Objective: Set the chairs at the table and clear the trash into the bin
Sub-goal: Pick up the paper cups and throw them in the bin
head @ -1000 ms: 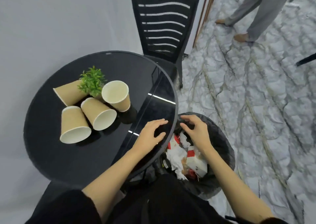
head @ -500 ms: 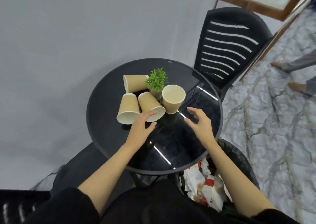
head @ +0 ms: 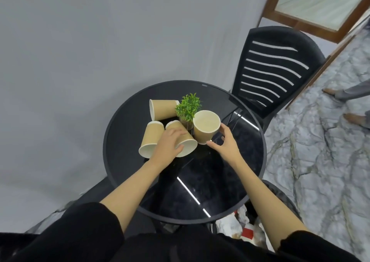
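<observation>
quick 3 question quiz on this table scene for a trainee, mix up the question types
1. How many paper cups are on the table?
2. True or false: the cup by the right hand lies on its side.
3. The left hand rests on: A) the plant B) a tipped cup C) the chair

Key
1. Four: three tipped over, one upright cup.
2. False; it stands upright, and the right hand's fingers curl round its base.
3. B, the middle tipped cup, mouth toward the camera.
</observation>
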Available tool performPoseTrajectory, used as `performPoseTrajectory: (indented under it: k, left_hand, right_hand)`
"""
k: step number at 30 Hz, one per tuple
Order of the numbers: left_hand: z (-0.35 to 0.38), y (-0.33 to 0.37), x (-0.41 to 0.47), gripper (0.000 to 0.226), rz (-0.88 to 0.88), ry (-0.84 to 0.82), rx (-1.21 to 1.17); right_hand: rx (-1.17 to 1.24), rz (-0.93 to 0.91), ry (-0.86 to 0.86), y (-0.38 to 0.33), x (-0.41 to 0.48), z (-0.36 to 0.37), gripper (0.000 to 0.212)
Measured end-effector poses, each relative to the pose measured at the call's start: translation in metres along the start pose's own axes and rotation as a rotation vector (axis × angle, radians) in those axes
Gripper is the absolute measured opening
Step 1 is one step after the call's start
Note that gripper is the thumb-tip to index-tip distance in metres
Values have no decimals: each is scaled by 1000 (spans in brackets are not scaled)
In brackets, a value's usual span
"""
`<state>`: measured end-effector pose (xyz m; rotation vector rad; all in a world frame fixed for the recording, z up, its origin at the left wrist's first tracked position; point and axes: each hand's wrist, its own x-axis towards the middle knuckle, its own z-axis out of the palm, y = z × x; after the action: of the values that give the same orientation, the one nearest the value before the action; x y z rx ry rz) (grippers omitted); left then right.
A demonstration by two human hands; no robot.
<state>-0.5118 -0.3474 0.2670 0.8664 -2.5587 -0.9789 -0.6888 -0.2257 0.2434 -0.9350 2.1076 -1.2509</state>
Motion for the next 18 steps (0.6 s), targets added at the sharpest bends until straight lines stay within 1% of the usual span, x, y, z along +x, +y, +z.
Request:
performPoseTrajectory:
  k: [4,9,12,18]
  left_hand:
    - [2,-2,8,40,-3,-25,35]
    - [0,-5,12,33,3,-10,24]
    - [-4,-5,14,30,14,-14,29]
    - [-10,0,18,26,26,34,3]
  right_hand:
    - [72,8,-27,-1,14,5,87]
    - [130,-27,-42,-1,28,11,89]
    - [171,-49,-47,-3,31,16,87]
    - [214,-54,29,-8,24,15,80]
